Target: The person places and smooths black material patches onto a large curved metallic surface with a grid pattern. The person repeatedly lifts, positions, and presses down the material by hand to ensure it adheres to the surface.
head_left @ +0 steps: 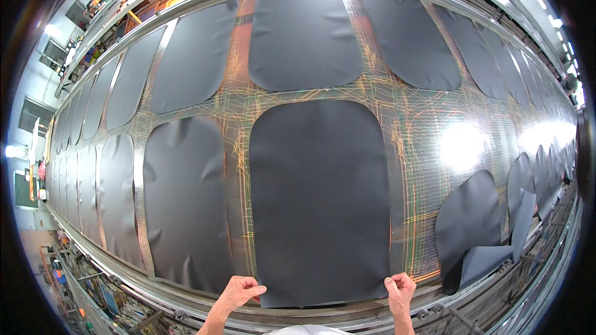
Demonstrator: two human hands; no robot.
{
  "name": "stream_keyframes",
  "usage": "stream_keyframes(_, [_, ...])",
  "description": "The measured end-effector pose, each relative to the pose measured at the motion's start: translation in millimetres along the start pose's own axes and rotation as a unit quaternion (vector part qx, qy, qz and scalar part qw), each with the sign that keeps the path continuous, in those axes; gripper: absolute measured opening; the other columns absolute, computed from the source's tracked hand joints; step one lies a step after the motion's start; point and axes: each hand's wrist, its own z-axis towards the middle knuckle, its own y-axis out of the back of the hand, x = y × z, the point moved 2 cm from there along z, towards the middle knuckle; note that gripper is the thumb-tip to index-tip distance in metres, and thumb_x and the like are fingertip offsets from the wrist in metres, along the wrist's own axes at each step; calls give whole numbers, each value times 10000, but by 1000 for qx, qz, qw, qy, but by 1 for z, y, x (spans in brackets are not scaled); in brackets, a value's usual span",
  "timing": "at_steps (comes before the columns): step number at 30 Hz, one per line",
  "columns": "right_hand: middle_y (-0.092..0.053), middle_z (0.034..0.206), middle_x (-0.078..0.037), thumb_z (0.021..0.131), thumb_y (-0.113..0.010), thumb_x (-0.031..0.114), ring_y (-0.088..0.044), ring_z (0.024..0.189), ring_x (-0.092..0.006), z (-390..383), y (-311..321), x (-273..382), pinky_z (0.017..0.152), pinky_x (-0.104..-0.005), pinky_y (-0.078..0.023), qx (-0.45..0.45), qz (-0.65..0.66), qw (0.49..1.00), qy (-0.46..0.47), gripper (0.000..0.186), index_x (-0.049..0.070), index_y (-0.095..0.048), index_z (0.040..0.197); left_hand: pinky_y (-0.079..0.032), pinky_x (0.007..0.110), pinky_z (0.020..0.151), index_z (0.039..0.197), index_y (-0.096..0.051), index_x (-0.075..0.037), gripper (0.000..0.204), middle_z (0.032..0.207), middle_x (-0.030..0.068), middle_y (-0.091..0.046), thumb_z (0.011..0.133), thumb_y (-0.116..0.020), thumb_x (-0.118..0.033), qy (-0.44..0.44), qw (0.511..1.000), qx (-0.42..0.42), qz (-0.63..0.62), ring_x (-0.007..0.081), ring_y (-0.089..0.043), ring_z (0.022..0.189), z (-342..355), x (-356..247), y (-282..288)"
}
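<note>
A dark grey flexible sheet [320, 198] with rounded far corners lies flat on the long table in front of me. My left hand [238, 293] pinches its near left corner between thumb and fingers. At the near right corner, my right hand [400, 288] grips the edge the same way. The near edge between my hands hangs around the table's front rail. A similar sheet [186, 205] lies just left of the one I hold, slightly wavy along its near end.
Similar sheets [304, 37] run in a far row along the table [425, 174], whose surface carries orange and green lines. To the right, a sheet [472, 211] is partly folded over. Metal rails [186, 301] edge the table. Bright lamp glare [462, 146] lies right of centre.
</note>
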Motion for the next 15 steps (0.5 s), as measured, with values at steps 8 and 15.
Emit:
stream_keyframes(8, [-494,579,63,808,-706,43,-401,529,-2,-3,-3,1,474,-191,-306,3,24,1000,-13,172,24,-567,708,-544,249,572,703,-645,3,244,621,11,-599,839,-738,-178,15,1000,-2,-22,92,-616,604,-1,5,2])
stream_keyframes(15, [-513,596,41,833,-697,100,-426,544,-32,-2,-1,14,505,-213,-369,15,-115,992,45,154,13,-593,760,-538,248,553,730,-619,4,211,628,11,-593,851,-713,-141,-29,999,-29,-20,87,-594,572,9,16,0])
